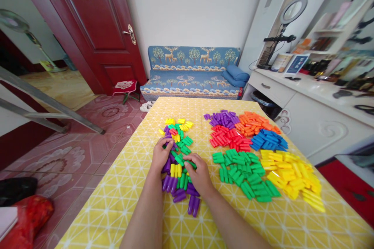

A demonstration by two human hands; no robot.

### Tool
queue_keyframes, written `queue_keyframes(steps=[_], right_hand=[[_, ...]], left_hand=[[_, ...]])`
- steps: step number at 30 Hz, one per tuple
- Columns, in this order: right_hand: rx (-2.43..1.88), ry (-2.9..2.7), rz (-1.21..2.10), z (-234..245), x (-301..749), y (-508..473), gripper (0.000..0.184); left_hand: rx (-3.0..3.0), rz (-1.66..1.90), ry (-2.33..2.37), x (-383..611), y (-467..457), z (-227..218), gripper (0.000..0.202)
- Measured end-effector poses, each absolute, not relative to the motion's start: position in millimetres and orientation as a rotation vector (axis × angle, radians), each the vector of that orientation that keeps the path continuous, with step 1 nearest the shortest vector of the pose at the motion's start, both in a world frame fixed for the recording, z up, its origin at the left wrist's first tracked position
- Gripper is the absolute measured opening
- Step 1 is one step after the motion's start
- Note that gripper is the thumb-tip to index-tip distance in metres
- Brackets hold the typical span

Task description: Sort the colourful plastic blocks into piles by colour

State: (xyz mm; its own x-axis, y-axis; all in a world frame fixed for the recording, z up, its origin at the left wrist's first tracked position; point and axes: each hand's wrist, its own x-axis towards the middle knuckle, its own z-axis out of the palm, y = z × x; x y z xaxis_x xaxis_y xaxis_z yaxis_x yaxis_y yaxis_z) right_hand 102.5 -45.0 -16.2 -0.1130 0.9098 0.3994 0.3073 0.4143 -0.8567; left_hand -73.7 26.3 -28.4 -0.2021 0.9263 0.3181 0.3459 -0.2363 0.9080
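A mixed heap of tube-shaped plastic pieces, many joined side by side, lies in front of me. Purple pieces [170,183], green pieces [184,181] and yellow pieces [175,170] are jumbled in it, with a small red piece [173,132] near the top. My left hand [160,155] curls over the heap's left side, fingertips closed among purple and green pieces; what they grip is hidden. From the right, my right hand [200,175] reaches in, thumb and fingers closed around a green piece that its fingers partly cover.
Sorted piles lie on the right of the yellow tablecloth [140,202]: a purple pile [223,119], orange pile [254,123], red pile [229,139], blue pile [269,140], green pile [242,169] and yellow pile [292,173]. Beyond the table stands a blue sofa [187,78]; a white cabinet [318,124] flanks the right.
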Motion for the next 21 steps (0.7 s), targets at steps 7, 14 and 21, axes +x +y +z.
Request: queue_keyframes(steps=[7,14,21], right_hand=[[-1.223,-1.872,0.702,-18.7,101.2,-44.7,0.051],[-1.176,-1.849,0.657,-16.4,101.3,-43.1,0.031],[-1.149,-1.963,0.546,-10.8,100.7,-48.1,0.025]], left_hand=[[1.539,1.468,1.499,-72.1,25.0,-26.7,0.022],[1.529,1.46,1.505,-72.4,25.2,-26.6,0.021],[1.53,1.438,1.516,-72.4,24.5,-25.1,0.023]])
